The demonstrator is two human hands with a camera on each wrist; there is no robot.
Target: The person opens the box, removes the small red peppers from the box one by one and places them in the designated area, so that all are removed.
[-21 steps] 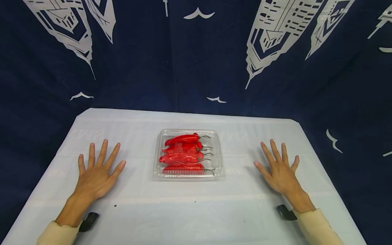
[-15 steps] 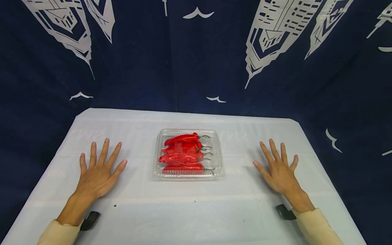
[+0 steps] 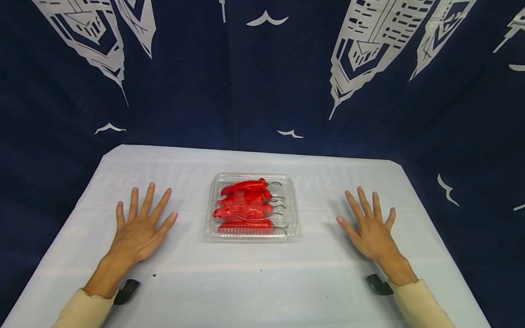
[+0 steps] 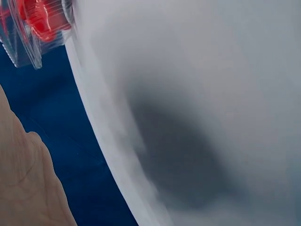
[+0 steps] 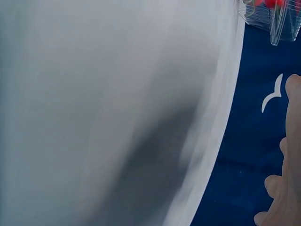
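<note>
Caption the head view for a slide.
Outspread left hand and right hand flank a clear box of red peppers on a white table.

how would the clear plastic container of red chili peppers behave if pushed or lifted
The clear plastic container looks thin-walled, so it may flex if squeezed. Lying low and wide, it would probably slide rather than tip. The red chili peppers have room around them, so might shift if tilted.

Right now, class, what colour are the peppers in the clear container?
The peppers are red; the head view shows this best.
</note>
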